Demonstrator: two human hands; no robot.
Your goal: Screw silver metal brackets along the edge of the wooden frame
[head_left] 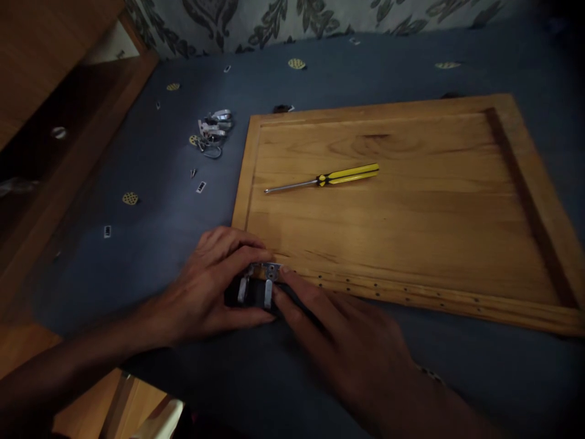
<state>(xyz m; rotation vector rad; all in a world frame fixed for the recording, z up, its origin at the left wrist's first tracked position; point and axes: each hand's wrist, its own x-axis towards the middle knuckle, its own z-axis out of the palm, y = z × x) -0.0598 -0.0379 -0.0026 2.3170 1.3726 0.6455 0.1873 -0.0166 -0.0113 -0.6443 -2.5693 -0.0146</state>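
Observation:
A wooden panel (388, 225) with a raised frame lies on the blue sheet. At its near left corner is a silver metal hook (269, 292), its small plate on the frame and two prongs hanging past the edge. My left hand (210, 280) closes round it, index finger above the plate and thumb below the prongs. From the other side my right hand (347, 341) pinches it, index fingertip at the plate's right end and another finger beside a prong. A screwdriver (338, 177) with a yellow and black handle rests on the panel, tip pointing left.
Several more metal hooks (212, 131) sit heaped left of the panel, near a few screws (193, 173). Small holes dot the panel's near rail (393, 290). Wooden furniture (91, 140) borders the left side, and a patterned wall (274, 24) rises behind.

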